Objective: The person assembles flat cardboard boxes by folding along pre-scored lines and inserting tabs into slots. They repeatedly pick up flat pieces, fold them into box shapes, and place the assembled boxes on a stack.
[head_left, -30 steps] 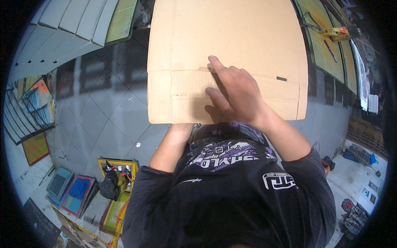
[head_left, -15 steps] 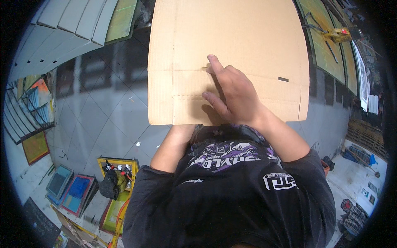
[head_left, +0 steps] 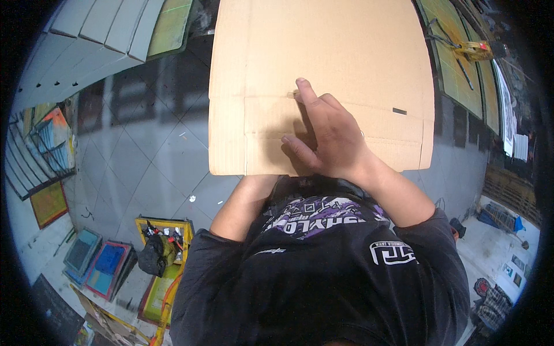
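1. The cardboard sheet (head_left: 323, 75) is lying flat in front of the person, filling the view from 10 to 2 o'clock; it is sitting above a grey tiled floor (head_left: 144, 150), and its scored crease lines are running across the lower part
2. The right hand (head_left: 326, 135) is resting palm-down on the sheet at about 12 o'clock from the chest, fingers loosely spread and the index finger extended, its tip touching a small slit on the upper crease; this placement is probably pinning the panel while locating the fold
3. The left hand is passing under the near edge of the sheet at about 11 o'clock and is hidden; its state cannot be told, though the forearm angle suggests it is supporting the sheet from below
4. A yellow tray (head_left: 167, 248) of tools is sitting on the floor at 8 o'clock, well apart from the sheet
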The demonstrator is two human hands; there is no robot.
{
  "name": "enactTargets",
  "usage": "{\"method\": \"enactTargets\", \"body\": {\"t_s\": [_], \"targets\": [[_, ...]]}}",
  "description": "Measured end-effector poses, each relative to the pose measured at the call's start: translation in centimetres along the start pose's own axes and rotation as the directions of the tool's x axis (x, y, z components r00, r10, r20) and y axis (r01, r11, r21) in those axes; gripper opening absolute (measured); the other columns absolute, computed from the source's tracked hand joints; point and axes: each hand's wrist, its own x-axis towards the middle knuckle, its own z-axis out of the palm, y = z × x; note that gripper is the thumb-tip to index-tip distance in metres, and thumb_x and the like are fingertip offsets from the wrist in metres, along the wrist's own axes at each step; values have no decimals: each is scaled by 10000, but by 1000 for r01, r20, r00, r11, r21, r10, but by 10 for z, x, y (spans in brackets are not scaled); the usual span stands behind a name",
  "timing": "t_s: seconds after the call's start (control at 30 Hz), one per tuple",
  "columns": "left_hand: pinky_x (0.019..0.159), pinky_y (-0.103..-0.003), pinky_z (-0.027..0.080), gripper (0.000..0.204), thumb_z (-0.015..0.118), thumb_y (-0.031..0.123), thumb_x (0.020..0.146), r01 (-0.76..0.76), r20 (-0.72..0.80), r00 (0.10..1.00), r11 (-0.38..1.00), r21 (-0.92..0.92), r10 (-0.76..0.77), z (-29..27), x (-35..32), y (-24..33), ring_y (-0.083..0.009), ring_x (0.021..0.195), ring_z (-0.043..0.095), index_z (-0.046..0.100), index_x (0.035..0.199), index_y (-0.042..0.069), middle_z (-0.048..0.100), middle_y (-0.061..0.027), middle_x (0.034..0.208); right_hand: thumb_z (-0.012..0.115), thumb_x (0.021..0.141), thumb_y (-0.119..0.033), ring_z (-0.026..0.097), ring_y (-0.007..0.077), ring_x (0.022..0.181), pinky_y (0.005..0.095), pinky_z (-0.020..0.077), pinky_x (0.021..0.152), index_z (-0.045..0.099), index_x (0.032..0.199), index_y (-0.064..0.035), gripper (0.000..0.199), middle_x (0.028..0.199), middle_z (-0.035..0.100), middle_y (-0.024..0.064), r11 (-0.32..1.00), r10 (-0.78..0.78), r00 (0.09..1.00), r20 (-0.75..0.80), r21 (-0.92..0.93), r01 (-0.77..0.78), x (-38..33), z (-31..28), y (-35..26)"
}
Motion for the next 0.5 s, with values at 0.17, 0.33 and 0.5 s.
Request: {"method": "enactTargets", "body": {"t_s": [0.17, 0.33, 0.5], "targets": [[975, -377, 457, 467, 273, 349, 998, -54, -3, 998, 992, 112, 55, 4, 0, -2, -263, 1235, 445, 300, 1385, 88, 412, -149, 1336, 691, 740, -194, 528, 311, 814, 365, 457, 735, 307, 1304, 130, 755, 961, 575, 205, 999, -22, 1000, 0, 43, 22, 0, -1, 3], [1011, -391, 412, 505, 324, 371, 989, -28, 45, 999, 982, 185, 20, 8, -4, 6, -249, 1274, 392, 277, 1398, 78, 396, -126, 1358, 693, 738, -165, 576, 337, 843, 363, 474, 757, 332, 1290, 138, 726, 975, 595, 223, 992, 0, 998, -65, 123, 8, 3, -4, 6], [1001, -389, 415, 523, 362, 376, 975, -17, 100, 995, 989, 145, 2, 10, -3, 9, -233, 1244, 431, 292, 1393, 70, 388, -116, 1379, 672, 746, -207, 549, 328, 734, 388, 467, 658, 357, 1287, 108, 701, 846, 584, 202, 996, 56, 949, -311, 79, -33, -7, 4, 6]]}}
